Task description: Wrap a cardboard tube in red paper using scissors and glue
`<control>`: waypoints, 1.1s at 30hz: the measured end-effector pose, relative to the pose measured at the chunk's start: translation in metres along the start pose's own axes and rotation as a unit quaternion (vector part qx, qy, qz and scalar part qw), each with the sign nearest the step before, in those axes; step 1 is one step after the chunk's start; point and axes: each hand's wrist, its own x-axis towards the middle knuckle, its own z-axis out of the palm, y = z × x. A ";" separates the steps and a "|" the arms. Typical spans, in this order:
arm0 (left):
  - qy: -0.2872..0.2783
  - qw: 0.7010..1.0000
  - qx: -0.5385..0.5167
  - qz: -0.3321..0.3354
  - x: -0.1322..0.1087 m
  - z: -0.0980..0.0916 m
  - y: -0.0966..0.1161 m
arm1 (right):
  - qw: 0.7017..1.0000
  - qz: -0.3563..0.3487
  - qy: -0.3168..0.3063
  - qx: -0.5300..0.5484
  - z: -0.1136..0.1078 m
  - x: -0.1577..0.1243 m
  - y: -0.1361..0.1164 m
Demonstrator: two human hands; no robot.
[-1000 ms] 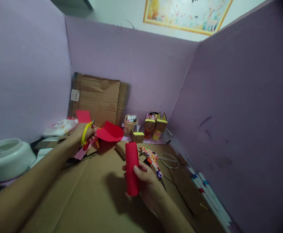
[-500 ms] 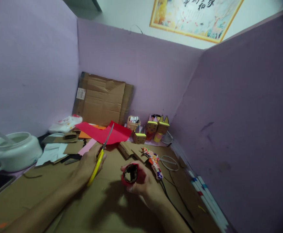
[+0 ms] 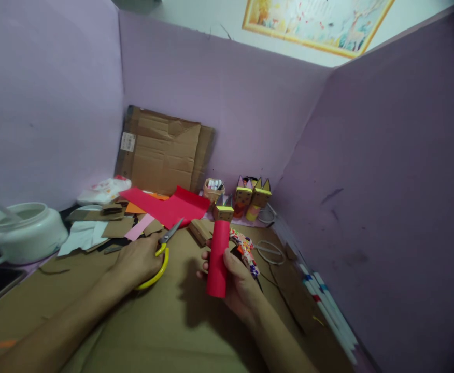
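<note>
My right hand [image 3: 237,277] is wrapped round a red paper tube [image 3: 218,259], which stands nearly upright above the cardboard-covered table. The tube's long side faces me, and its open ends do not show. Over to the left, my left hand [image 3: 141,260] is closed on yellow-handled scissors [image 3: 164,254], whose blades point up and to the right. Just behind the scissors lies a sheet of red paper [image 3: 165,206]. A glue gun with a colourful pattern [image 3: 244,247] rests behind my right hand, partly hidden by it.
A white pot [image 3: 25,233] stands at the left. Paper and cardboard scraps [image 3: 83,235] lie beside it. Small cardboard figures with pointed ears [image 3: 252,199] and a small basket [image 3: 214,190] are at the back. Cardboard sheets [image 3: 165,150] lean on the wall. White tubes [image 3: 328,305] lie right.
My right hand has turned the red tube from end-on to upright, side facing me. The scissors in my left hand have tilted, their tips now lower. The view has shifted slightly.
</note>
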 end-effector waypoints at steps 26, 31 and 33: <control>-0.186 0.861 -0.443 0.165 -0.043 -0.003 0.045 | 0.986 -0.087 0.010 -0.141 0.006 -0.006 0.026; -0.238 0.784 -0.560 0.122 -0.046 0.008 0.047 | 0.988 -0.064 -0.032 -0.138 0.008 -0.007 0.021; -0.272 0.734 -0.613 0.109 -0.044 0.009 0.044 | 0.993 -0.039 -0.029 -0.106 0.011 -0.005 0.014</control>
